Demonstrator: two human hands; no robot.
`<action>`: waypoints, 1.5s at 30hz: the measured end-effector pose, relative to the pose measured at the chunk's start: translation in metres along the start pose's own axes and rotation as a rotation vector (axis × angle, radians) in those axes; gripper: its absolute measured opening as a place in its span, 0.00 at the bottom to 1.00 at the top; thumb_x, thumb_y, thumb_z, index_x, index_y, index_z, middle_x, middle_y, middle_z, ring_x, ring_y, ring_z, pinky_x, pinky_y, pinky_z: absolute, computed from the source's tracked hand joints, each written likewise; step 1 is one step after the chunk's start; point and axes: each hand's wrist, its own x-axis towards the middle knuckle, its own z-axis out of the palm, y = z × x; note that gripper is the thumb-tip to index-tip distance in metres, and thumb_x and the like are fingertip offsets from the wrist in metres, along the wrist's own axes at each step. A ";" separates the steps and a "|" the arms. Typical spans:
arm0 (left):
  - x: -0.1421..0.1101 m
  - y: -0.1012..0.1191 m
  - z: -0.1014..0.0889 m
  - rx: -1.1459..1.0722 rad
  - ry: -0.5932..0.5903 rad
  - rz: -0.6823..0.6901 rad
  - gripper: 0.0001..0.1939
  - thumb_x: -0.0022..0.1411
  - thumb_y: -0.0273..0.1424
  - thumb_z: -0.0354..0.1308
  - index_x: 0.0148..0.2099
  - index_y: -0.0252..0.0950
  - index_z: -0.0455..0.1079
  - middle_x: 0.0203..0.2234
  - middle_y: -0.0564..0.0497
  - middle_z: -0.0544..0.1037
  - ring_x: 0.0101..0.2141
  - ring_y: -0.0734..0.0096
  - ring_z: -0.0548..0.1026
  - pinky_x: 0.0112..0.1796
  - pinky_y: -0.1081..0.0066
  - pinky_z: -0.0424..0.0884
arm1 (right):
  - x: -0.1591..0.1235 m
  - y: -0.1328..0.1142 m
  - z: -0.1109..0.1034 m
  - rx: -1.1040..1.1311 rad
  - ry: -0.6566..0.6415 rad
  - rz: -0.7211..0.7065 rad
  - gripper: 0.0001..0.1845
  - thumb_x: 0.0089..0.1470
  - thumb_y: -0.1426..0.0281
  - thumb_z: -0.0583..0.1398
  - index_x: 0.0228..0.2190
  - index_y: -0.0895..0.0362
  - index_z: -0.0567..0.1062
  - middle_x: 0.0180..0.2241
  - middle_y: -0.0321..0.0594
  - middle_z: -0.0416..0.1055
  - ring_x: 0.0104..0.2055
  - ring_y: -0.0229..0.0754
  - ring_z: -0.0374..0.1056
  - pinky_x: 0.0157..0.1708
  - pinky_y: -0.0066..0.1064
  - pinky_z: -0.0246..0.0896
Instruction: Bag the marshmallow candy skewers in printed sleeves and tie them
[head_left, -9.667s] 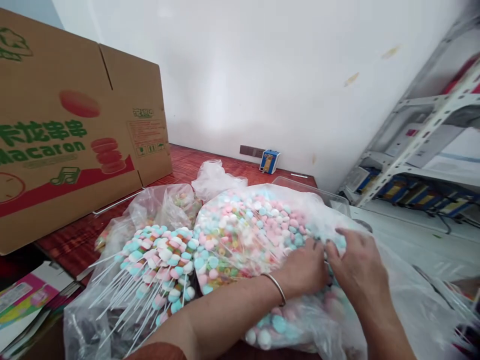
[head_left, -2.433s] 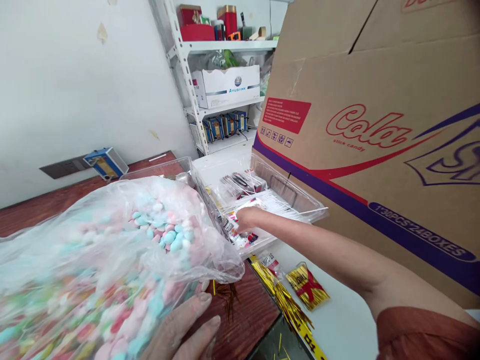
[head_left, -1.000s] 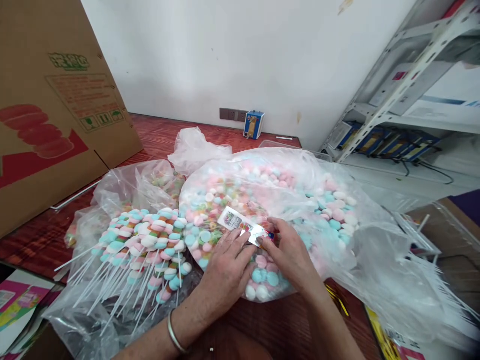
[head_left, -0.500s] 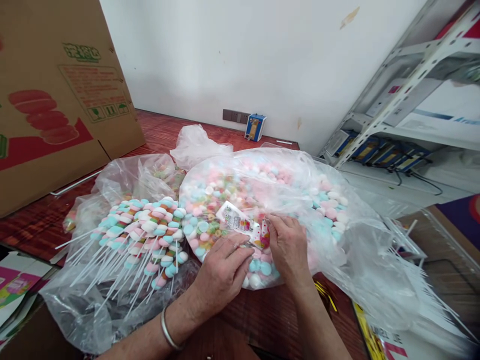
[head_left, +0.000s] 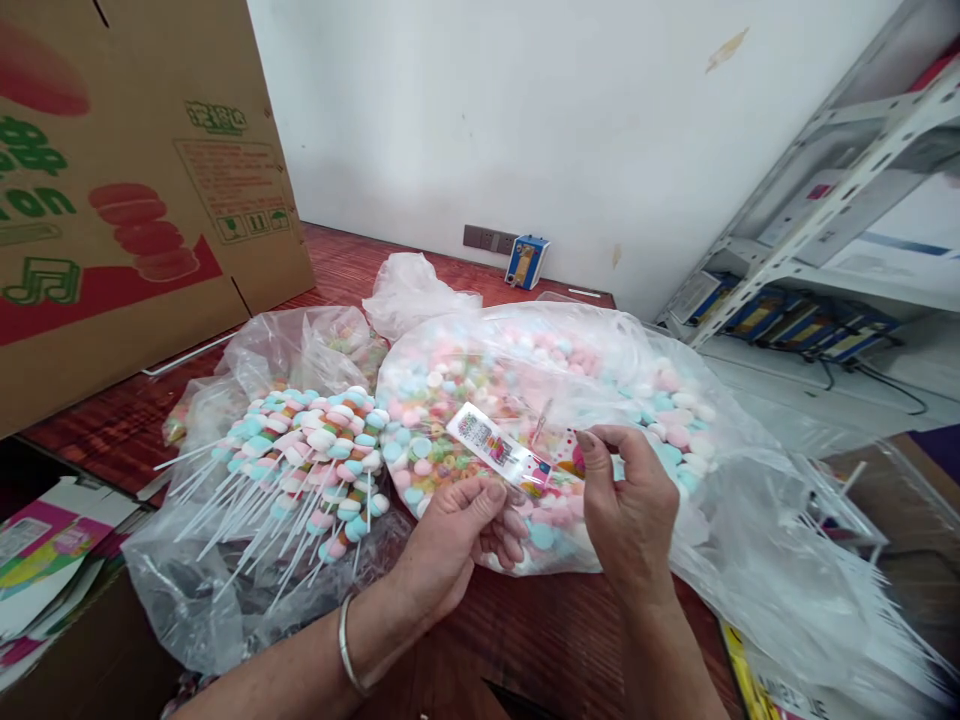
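Observation:
A small printed plastic bag (head_left: 491, 447), white at one end with clear and colourful parts, lies stretched between my hands. My left hand (head_left: 457, 535) is closed, with thumb against forefinger at the bag's lower edge. The bag's dotted right end is pinched between the thumb and fingers of my right hand (head_left: 630, 500). Beneath them spreads a large clear sack (head_left: 570, 345) of pink, white and blue marshmallows and ring-shaped gummies. To the left, marshmallow skewers (head_left: 307, 450) on white sticks lie piled on clear plastic.
A big cardboard box (head_left: 150, 200) stands at the left on the red-brown table (head_left: 540, 620). Printed cards (head_left: 52, 560) sit in a box at lower left. A blue device (head_left: 527, 262) rests by the wall. White shelving (head_left: 817, 190) and white sticks (head_left: 862, 590) are at the right.
My right hand has moved right and up, drawing the printed bag's end outward. My left hand has turned so its thumb and fingertips show. The view has shifted slightly left.

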 end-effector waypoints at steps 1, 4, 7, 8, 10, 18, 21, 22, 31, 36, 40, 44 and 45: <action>-0.001 0.001 0.003 -0.130 -0.012 -0.112 0.25 0.64 0.50 0.55 0.33 0.33 0.76 0.24 0.45 0.80 0.21 0.72 0.75 0.25 0.72 0.71 | -0.001 -0.003 -0.003 0.028 0.006 0.028 0.10 0.63 0.64 0.58 0.32 0.55 0.73 0.29 0.37 0.73 0.33 0.42 0.68 0.35 0.31 0.60; -0.004 0.002 0.011 -0.333 -0.190 -0.251 0.27 0.58 0.53 0.62 0.41 0.32 0.78 0.37 0.40 0.82 0.35 0.65 0.80 0.36 0.68 0.74 | -0.009 -0.013 -0.011 0.189 -0.053 0.110 0.10 0.63 0.63 0.58 0.31 0.54 0.73 0.26 0.33 0.71 0.28 0.38 0.66 0.30 0.28 0.59; -0.002 0.003 0.018 -0.511 -0.290 -0.201 0.26 0.52 0.43 0.71 0.51 0.37 0.77 0.49 0.42 0.79 0.48 0.61 0.76 0.46 0.65 0.73 | -0.021 -0.017 -0.018 0.294 -0.151 0.158 0.10 0.63 0.63 0.58 0.31 0.54 0.73 0.26 0.33 0.70 0.27 0.37 0.65 0.28 0.26 0.60; 0.000 0.004 0.020 -0.551 -0.237 -0.170 0.23 0.52 0.39 0.72 0.49 0.38 0.78 0.47 0.44 0.79 0.47 0.63 0.76 0.46 0.66 0.73 | -0.026 -0.017 -0.020 0.306 -0.172 0.176 0.10 0.63 0.63 0.59 0.31 0.54 0.73 0.26 0.33 0.71 0.28 0.37 0.66 0.28 0.26 0.60; 0.003 0.004 0.024 -0.569 -0.054 -0.112 0.15 0.51 0.33 0.73 0.42 0.38 0.79 0.39 0.49 0.81 0.41 0.70 0.77 0.43 0.70 0.73 | -0.036 -0.017 -0.022 0.351 -0.211 0.240 0.09 0.61 0.62 0.60 0.33 0.54 0.75 0.28 0.34 0.73 0.30 0.38 0.68 0.30 0.27 0.63; -0.004 -0.001 0.030 -0.416 0.076 -0.003 0.13 0.45 0.31 0.76 0.33 0.32 0.79 0.28 0.49 0.82 0.30 0.71 0.78 0.35 0.72 0.75 | -0.078 -0.027 -0.018 0.577 -0.278 0.494 0.10 0.60 0.61 0.61 0.37 0.54 0.78 0.39 0.41 0.79 0.42 0.46 0.72 0.45 0.37 0.69; -0.009 -0.004 0.029 -0.373 0.135 0.002 0.15 0.42 0.31 0.77 0.33 0.33 0.78 0.28 0.51 0.81 0.33 0.68 0.79 0.39 0.69 0.75 | -0.085 -0.029 -0.020 0.485 -0.279 0.444 0.12 0.60 0.60 0.61 0.31 0.55 0.78 0.33 0.39 0.78 0.37 0.44 0.70 0.38 0.33 0.67; -0.010 -0.004 0.028 -0.367 0.159 0.005 0.16 0.41 0.31 0.78 0.32 0.33 0.77 0.27 0.51 0.81 0.36 0.67 0.79 0.42 0.68 0.75 | -0.086 -0.029 -0.020 0.457 -0.291 0.430 0.14 0.60 0.60 0.60 0.28 0.55 0.77 0.29 0.38 0.76 0.33 0.43 0.69 0.35 0.30 0.66; -0.018 -0.008 0.020 -0.337 0.189 0.056 0.16 0.44 0.33 0.76 0.33 0.34 0.74 0.27 0.54 0.78 0.33 0.71 0.77 0.40 0.70 0.75 | -0.093 -0.035 -0.021 0.534 -0.323 0.450 0.11 0.62 0.62 0.59 0.31 0.55 0.75 0.28 0.35 0.72 0.31 0.39 0.66 0.33 0.27 0.62; -0.018 -0.007 0.011 -0.404 0.132 -0.031 0.16 0.45 0.32 0.76 0.27 0.32 0.71 0.20 0.56 0.73 0.22 0.80 0.69 0.27 0.78 0.71 | -0.097 -0.039 -0.024 0.263 -0.310 0.277 0.20 0.63 0.62 0.57 0.21 0.55 0.71 0.21 0.34 0.67 0.27 0.40 0.63 0.28 0.28 0.57; -0.015 -0.010 0.003 -0.587 0.188 -0.093 0.17 0.45 0.31 0.76 0.30 0.33 0.71 0.22 0.56 0.73 0.23 0.79 0.69 0.27 0.77 0.72 | -0.098 -0.049 -0.025 0.251 -0.235 0.223 0.15 0.62 0.59 0.60 0.26 0.53 0.74 0.23 0.33 0.70 0.28 0.41 0.66 0.29 0.28 0.62; -0.014 -0.010 -0.002 -0.660 0.244 -0.146 0.17 0.46 0.30 0.76 0.35 0.34 0.71 0.25 0.55 0.74 0.22 0.79 0.70 0.24 0.77 0.70 | -0.097 -0.059 -0.025 0.240 -0.060 0.107 0.11 0.57 0.62 0.65 0.42 0.52 0.74 0.35 0.37 0.73 0.38 0.43 0.70 0.39 0.32 0.68; -0.014 -0.010 -0.002 -0.662 0.242 -0.144 0.17 0.47 0.30 0.75 0.35 0.34 0.71 0.25 0.55 0.74 0.23 0.79 0.70 0.24 0.77 0.70 | -0.097 -0.061 -0.024 0.232 -0.038 0.058 0.11 0.58 0.64 0.65 0.43 0.51 0.74 0.38 0.39 0.73 0.42 0.44 0.71 0.43 0.35 0.68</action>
